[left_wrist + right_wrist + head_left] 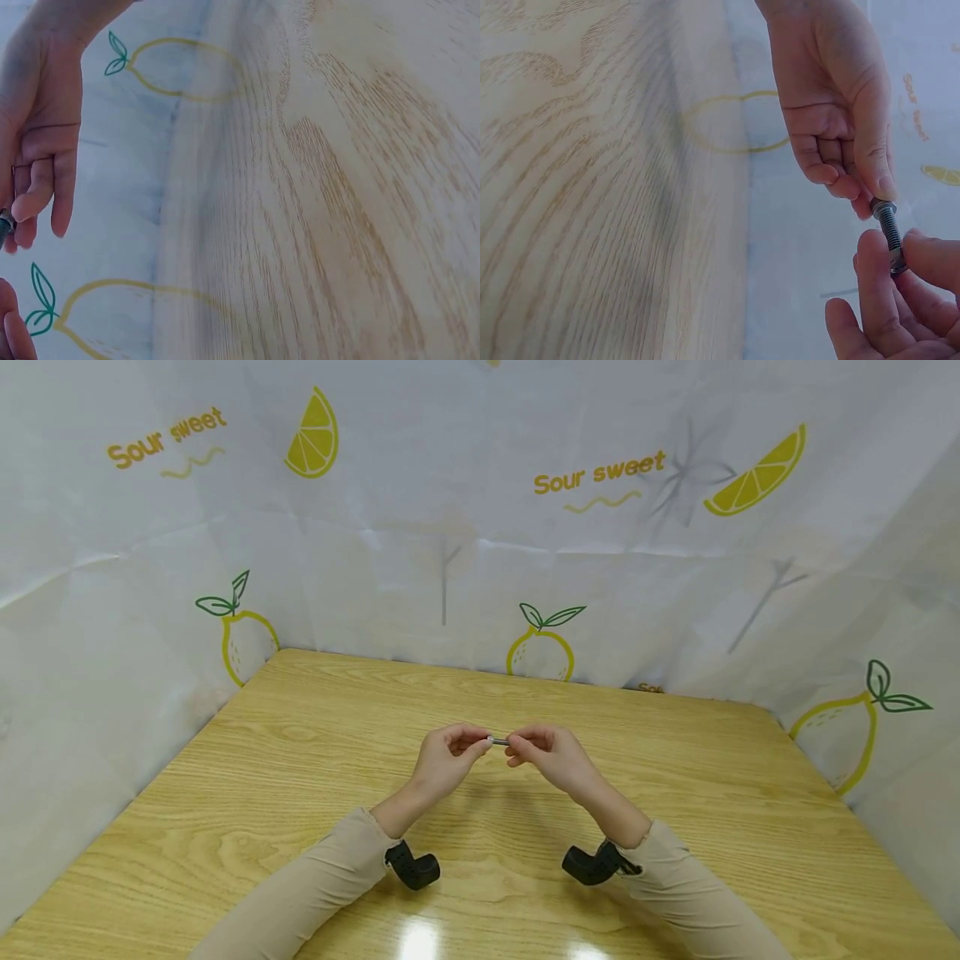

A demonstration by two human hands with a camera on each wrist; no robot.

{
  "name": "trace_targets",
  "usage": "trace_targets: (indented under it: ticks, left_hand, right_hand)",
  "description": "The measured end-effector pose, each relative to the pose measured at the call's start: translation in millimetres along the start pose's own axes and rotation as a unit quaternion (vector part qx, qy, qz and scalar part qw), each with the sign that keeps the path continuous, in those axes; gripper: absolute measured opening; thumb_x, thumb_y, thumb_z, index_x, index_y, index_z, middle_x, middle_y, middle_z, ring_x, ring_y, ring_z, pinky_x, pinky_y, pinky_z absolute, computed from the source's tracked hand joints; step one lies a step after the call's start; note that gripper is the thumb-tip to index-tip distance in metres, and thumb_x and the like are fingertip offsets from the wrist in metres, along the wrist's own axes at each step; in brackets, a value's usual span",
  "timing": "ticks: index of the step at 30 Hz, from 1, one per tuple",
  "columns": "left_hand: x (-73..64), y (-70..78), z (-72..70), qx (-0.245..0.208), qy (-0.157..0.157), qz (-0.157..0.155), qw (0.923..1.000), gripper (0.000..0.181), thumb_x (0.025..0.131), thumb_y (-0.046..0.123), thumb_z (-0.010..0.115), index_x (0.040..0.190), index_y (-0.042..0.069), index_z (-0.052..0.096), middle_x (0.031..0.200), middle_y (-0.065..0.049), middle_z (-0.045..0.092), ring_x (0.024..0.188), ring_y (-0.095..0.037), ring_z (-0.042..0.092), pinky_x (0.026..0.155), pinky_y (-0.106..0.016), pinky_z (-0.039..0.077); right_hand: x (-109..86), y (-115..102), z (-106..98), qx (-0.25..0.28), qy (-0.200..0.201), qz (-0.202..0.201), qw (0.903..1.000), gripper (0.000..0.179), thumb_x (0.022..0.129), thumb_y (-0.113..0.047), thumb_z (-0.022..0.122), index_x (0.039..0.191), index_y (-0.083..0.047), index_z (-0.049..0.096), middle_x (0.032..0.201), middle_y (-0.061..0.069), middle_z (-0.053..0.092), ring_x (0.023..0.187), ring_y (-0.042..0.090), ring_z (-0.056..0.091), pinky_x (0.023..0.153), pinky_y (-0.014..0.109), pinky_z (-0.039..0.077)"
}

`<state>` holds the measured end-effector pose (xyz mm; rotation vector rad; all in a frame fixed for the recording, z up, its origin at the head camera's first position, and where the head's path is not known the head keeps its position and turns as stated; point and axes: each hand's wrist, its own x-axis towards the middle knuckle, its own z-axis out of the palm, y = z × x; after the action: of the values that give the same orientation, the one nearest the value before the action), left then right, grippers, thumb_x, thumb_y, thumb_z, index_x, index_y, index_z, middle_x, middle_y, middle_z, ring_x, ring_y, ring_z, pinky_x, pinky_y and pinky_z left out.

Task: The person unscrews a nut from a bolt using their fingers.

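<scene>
A small metal bolt (500, 741) is held above the middle of the table, spanning the gap between both hands. My left hand (444, 763) pinches one end between thumb and fingers; my right hand (561, 763) grips the other end. In the right wrist view the threaded shank of the bolt (889, 229) shows, with wider metal pieces at both ends, partly covered by fingertips. The left wrist view catches only a bit of the bolt (6, 223) at its left edge, by the right hand (41, 135); the left hand (13, 330) is mostly cut off there.
Under the hands lies a wood-grain table (360, 693). A white cloth (390, 585) printed with lemons encloses its back and sides. Black wrist cameras (414, 867) stick out inward from both wrists, low over the table.
</scene>
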<state>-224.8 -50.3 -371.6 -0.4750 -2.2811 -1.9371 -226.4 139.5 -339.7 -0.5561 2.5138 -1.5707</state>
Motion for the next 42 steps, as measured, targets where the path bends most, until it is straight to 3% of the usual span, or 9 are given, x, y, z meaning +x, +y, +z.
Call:
trace_targets:
  ticks: [5, 8, 14, 18, 25, 35, 42]
  left_hand:
    - [-0.1, -0.1, -0.2, -0.004, -0.001, 0.004, 1.0000, 0.020, 0.089, 0.012, 0.064, 0.103, -0.002, 0.068, 0.098, -0.018, 0.067, 0.090, -0.036, 0.064, 0.071, -0.018, 0.051]
    - [-0.5, 0.4, 0.4, -0.005, 0.002, 0.009, 0.9999, 0.020, 0.089, 0.011, 0.064, 0.103, -0.002, 0.068, 0.097, -0.019, 0.067, 0.089, -0.035, 0.064, 0.071, -0.019, 0.052]
    - [-1.0, 0.1, 0.6, 0.001, 0.003, 0.007, 1.0000, 0.021, 0.088, 0.012, 0.064, 0.103, -0.003, 0.067, 0.098, -0.018, 0.067, 0.088, -0.029, 0.065, 0.071, -0.016, 0.051]
    - [-0.3, -1.0, 0.2, 0.001, -0.002, 0.003, 1.0000, 0.023, 0.089, 0.013, 0.064, 0.105, -0.003, 0.067, 0.100, -0.019, 0.067, 0.090, -0.030, 0.065, 0.072, -0.015, 0.050]
    - [-0.7, -0.4, 0.8, 0.002, 0.000, 0.008, 1.0000, 0.022, 0.089, 0.012, 0.063, 0.105, -0.003, 0.067, 0.100, -0.019, 0.067, 0.090, -0.033, 0.064, 0.071, -0.016, 0.051]
    - [-0.2, -0.6, 0.1, -0.001, -0.002, -0.003, 1.0000, 0.021, 0.089, 0.012, 0.063, 0.104, -0.001, 0.067, 0.100, -0.019, 0.067, 0.092, -0.036, 0.063, 0.073, -0.020, 0.053]
    - [0.5, -1.8, 0.7, -0.004, 0.005, -0.006, 1.0000, 0.020, 0.088, 0.013, 0.064, 0.103, -0.001, 0.068, 0.099, -0.018, 0.067, 0.090, -0.034, 0.064, 0.072, -0.021, 0.053]
  right_hand:
    - [-0.1, 0.6, 0.1, -0.013, 0.021, 0.006, 0.9997, 0.030, 0.089, -0.014, 0.063, 0.116, 0.001, 0.060, 0.112, 0.020, 0.063, 0.099, 0.032, 0.065, 0.086, 0.042, 0.054]
    - [0.5, 1.7, -0.4, -0.014, 0.014, 0.004, 0.9998, 0.036, 0.090, -0.017, 0.064, 0.121, -0.001, 0.057, 0.115, 0.020, 0.062, 0.100, 0.030, 0.066, 0.085, 0.039, 0.054]
    - [1.9, 2.7, -1.2, 0.020, -0.022, 0.005, 0.9995, 0.037, 0.097, -0.024, 0.052, 0.116, 0.007, 0.058, 0.106, 0.031, 0.063, 0.085, 0.021, 0.070, 0.089, 0.038, 0.054]
    - [1.9, 3.0, -1.1, 0.015, -0.020, 0.007, 0.9997, 0.032, 0.096, -0.019, 0.052, 0.113, 0.008, 0.060, 0.105, 0.029, 0.064, 0.082, 0.015, 0.069, 0.089, 0.037, 0.053]
    - [0.5, 3.2, 0.7, -0.014, 0.011, -0.002, 0.9998, 0.026, 0.090, -0.014, 0.062, 0.112, 0.001, 0.062, 0.107, 0.021, 0.066, 0.097, 0.034, 0.066, 0.086, 0.040, 0.054]
    - [0.2, 4.3, 2.2, -0.007, 0.024, -0.016, 0.9995, 0.027, 0.088, -0.011, 0.065, 0.112, -0.001, 0.061, 0.113, 0.018, 0.061, 0.099, 0.029, 0.065, 0.083, 0.034, 0.055]
    - [1.3, 4.1, -0.3, -0.004, 0.004, -0.006, 1.0000, 0.039, 0.093, -0.025, 0.058, 0.122, 0.002, 0.056, 0.112, 0.024, 0.064, 0.095, 0.029, 0.067, 0.086, 0.037, 0.054]
